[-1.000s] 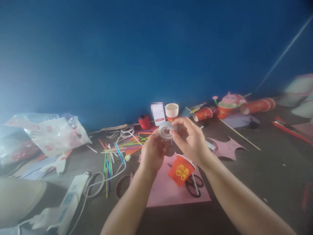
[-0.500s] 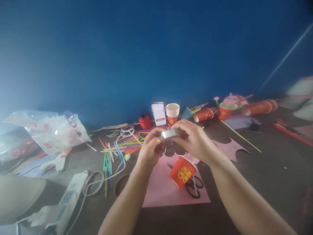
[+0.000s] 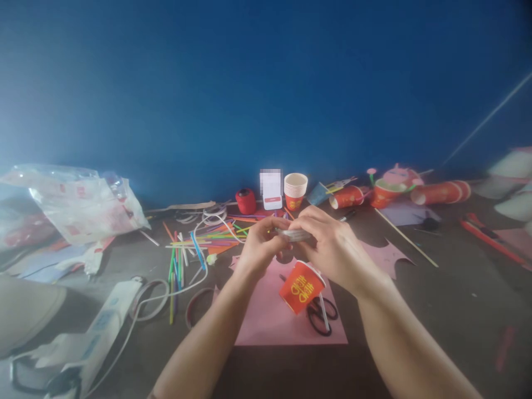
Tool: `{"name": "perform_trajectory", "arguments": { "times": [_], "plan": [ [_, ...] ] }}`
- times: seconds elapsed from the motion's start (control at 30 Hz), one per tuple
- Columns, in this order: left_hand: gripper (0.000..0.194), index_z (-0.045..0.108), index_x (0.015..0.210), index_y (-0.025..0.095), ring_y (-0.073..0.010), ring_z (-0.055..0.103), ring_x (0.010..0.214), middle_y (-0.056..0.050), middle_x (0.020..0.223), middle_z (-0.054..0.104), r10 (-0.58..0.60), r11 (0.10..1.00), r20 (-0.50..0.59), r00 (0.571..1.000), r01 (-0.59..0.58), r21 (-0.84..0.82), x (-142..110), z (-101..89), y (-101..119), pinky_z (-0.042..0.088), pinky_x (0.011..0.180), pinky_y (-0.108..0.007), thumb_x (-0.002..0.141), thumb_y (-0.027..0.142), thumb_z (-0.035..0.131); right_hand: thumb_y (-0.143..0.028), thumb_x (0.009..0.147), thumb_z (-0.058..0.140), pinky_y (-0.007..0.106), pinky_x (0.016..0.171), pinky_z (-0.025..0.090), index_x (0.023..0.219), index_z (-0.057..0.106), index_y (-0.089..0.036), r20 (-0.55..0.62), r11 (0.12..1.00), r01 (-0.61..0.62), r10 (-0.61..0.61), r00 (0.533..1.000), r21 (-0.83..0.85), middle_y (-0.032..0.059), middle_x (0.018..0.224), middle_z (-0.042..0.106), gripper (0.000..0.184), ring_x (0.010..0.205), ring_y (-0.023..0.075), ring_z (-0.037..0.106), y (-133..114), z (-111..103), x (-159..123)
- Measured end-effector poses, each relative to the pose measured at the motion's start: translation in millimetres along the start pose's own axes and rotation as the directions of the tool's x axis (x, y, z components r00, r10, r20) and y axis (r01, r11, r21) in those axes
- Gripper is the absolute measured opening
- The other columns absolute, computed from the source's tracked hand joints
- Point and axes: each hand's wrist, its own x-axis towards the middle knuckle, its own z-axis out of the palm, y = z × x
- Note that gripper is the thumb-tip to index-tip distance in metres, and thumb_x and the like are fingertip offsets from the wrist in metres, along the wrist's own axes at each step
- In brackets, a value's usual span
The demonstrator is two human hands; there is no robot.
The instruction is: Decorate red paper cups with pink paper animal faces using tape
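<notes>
A dark tabletop (image 3: 436,299) strewn with craft clutter runs up to a blue wall (image 3: 266,83), and over a pink paper sheet (image 3: 270,321) in the middle, where a tipped red paper cup (image 3: 296,287) and black scissors (image 3: 319,317) lie, a person's two hands meet. Since a second ago the clear tape roll (image 3: 293,235), then shown face-on, has been turned flat and lowered, so only its thin edge shows. The left hand (image 3: 260,249) and right hand (image 3: 334,249) pinch it between closed fingertips, one on each side, just above the cup.
</notes>
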Motion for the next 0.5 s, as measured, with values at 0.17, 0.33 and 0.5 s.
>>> {"name": "perform_trajectory", "arguments": {
  "times": [0.17, 0.33, 0.5],
  "plan": [
    [0.014, 0.064, 0.072, 0.013, -0.0071, 0.056, 0.049, -0.005, 0.087, 0.066, -0.034, 0.990, 0.044, 0.998, 0.040, -0.134, 3.5, -6.6, -2.0, 0.038, 0.040, -0.018, 0.061, 0.021, 0.066, -0.010, 0.080, 0.058, 0.026, 0.065, 0.045, 0.088, 0.062, -0.022, -0.025, 0.995, -0.012, 0.014, 1.000, 0.100, -0.0002, 0.086, 0.059, 0.015, 0.073, 0.0127, 0.057, 2.7, -0.5, 1.2],
    [0.012, 0.066, 0.069, 0.013, -0.0072, 0.054, 0.047, -0.002, 0.071, 0.065, -0.072, 0.976, 0.033, 0.997, 0.077, -0.203, 6.1, -7.9, -2.2, 0.037, 0.040, -0.018, 0.062, 0.022, 0.068, -0.015, 0.080, 0.059, 0.029, 0.067, 0.046, 0.084, 0.061, -0.023, -0.049, 0.983, -0.040, 0.049, 0.998, 0.179, 0.0005, 0.085, 0.060, 0.009, 0.075, 0.0147, 0.057, 7.9, -0.1, 3.5],
    [0.012, 0.069, 0.072, 0.014, -0.0089, 0.056, 0.047, -0.001, 0.063, 0.063, -0.095, 0.958, 0.020, 0.995, 0.097, -0.271, 6.5, -6.3, -5.6, 0.040, 0.042, -0.018, 0.064, 0.021, 0.065, -0.014, 0.075, 0.062, 0.032, 0.069, 0.047, 0.085, 0.058, -0.022, -0.068, 0.979, -0.071, 0.085, 0.994, 0.191, 0.0016, 0.089, 0.059, 0.013, 0.080, 0.0169, 0.057, 11.4, 0.2, 4.5]
  ]
}}
